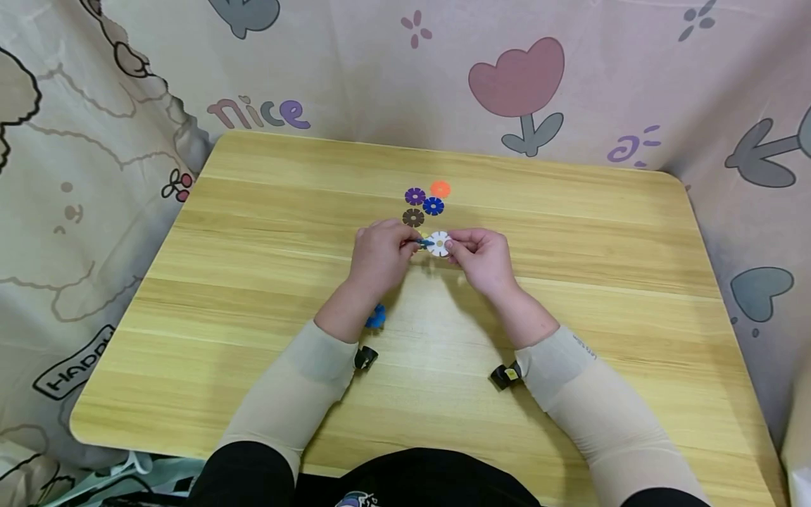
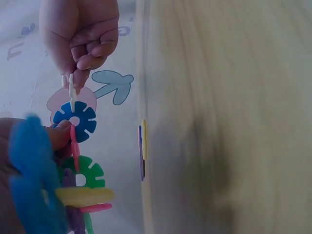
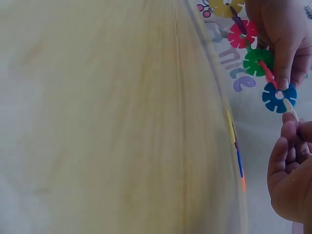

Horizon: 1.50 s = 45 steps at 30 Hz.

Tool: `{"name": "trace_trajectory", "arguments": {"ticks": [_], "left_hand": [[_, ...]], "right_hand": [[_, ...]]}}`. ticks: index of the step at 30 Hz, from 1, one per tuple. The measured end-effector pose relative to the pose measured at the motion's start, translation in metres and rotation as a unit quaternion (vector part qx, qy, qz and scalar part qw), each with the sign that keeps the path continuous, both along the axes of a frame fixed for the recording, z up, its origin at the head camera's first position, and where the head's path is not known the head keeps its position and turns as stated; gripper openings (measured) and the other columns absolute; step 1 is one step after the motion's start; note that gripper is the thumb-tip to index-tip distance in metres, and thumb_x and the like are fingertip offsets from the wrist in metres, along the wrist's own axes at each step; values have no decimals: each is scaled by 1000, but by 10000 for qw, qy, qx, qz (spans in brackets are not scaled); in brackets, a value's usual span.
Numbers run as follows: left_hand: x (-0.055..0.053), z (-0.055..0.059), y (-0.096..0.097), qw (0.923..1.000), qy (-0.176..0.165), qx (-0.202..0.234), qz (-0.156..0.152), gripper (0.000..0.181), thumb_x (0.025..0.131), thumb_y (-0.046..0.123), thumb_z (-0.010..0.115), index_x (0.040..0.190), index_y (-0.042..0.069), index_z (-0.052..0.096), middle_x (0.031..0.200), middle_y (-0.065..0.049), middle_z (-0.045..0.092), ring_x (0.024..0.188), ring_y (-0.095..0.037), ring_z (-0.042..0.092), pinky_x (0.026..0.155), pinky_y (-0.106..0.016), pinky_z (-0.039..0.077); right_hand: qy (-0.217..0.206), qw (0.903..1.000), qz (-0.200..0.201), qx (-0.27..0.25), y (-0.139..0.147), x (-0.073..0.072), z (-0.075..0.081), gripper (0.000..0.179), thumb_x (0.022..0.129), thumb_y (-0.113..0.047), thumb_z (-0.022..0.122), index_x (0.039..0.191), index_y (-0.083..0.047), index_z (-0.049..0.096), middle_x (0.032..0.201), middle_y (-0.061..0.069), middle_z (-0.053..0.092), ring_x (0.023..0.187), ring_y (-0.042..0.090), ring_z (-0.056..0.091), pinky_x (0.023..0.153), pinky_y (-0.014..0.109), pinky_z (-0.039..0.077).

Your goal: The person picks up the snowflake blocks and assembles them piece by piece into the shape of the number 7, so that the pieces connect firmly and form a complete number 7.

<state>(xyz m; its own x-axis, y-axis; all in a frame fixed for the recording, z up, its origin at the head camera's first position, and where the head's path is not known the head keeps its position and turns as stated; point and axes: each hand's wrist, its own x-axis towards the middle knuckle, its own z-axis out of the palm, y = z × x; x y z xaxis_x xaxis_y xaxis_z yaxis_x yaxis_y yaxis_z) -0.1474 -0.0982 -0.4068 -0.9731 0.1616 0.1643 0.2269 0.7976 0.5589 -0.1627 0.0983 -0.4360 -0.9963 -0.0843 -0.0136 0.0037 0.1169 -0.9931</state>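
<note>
My left hand (image 1: 383, 255) pinches the blue notched disc (image 2: 75, 122) at one end of a chain of slotted plastic discs. A white disc (image 1: 438, 243) meets the blue disc's edge, and my right hand (image 1: 486, 262) pinches its other side between thumb and fingers. From the blue disc the chain runs through a pink disc (image 2: 74, 146), a green disc (image 3: 258, 62), a red disc (image 3: 242, 34) and a yellow disc (image 3: 225, 7). A light blue disc (image 1: 376, 317) shows below my left wrist. Both hands are held above the table.
Loose discs lie on the wooden table (image 1: 570, 282) beyond my hands: purple (image 1: 415, 196), orange (image 1: 440, 189), dark blue (image 1: 434, 205) and brown (image 1: 413, 217). A patterned curtain (image 1: 380, 70) hangs behind the table and along its sides.
</note>
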Motion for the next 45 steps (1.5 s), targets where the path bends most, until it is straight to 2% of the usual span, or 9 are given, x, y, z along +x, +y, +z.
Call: {"name": "trace_trajectory", "arguments": {"ticks": [7,13,21,30,33,36,39,43,45], "left_hand": [[1,0,2,9995,295,63,-85,8,101,12,74,104,10,82,104,-3,77,101,-26,69,96,-50,46],[0,-3,2,9991,398,68,-132,8,100,12,74,103,10,82,104,-4,77,101,-26,69,95,-50,46],[-1,0,6,9994,237,-124,-205,11,101,16,75,107,14,82,107,0,76,103,-23,66,97,-48,44],[-1,0,3,9994,196,-239,-173,12,102,17,72,109,14,81,107,0,74,103,-24,64,98,-48,43],[-2,1,0,9994,145,-265,-162,12,103,18,72,110,14,81,107,0,74,104,-24,63,99,-49,42],[-2,0,-3,9995,109,-287,-108,13,102,18,72,111,15,81,108,0,73,105,-25,63,100,-49,41],[-1,1,-8,9995,86,-295,-41,13,102,18,72,111,14,81,111,-1,74,108,-26,63,100,-49,41],[-1,1,-13,9994,15,-340,42,13,103,18,71,112,14,81,116,-2,74,113,-27,63,100,-50,41],[-1,1,-15,9993,-29,-379,65,13,103,18,71,112,14,80,116,-2,74,113,-27,63,100,-50,41]], "right_hand": [[-62,9997,-41,-245,-2,2,2,21,96,12,69,116,18,69,99,29,75,69,9,72,70,25,61],[-115,9992,-40,-373,-2,3,1,20,96,13,68,115,19,68,98,28,75,69,9,72,71,25,61],[-167,9973,-7,-712,-8,4,1,22,97,14,66,118,19,66,96,24,77,71,9,72,72,24,61],[-142,9981,127,-580,-10,2,-1,22,97,11,67,119,16,68,90,16,78,70,15,72,70,27,62],[-59,9990,119,-432,-10,0,-2,21,98,8,68,117,15,70,87,12,77,69,18,71,70,30,62],[5,9998,109,-172,-9,-2,-3,20,99,6,67,117,15,70,91,19,76,78,31,74,74,35,63],[133,9993,173,305,-9,-7,-4,21,100,4,68,118,13,70,96,24,75,85,38,72,73,30,62],[425,9923,426,1080,-9,-14,-7,24,98,0,72,120,10,72,96,21,74,80,27,67,66,22,54],[518,9868,571,1422,-11,-18,-7,26,97,-2,74,121,9,72,96,19,74,79,23,64,66,24,53]]}}
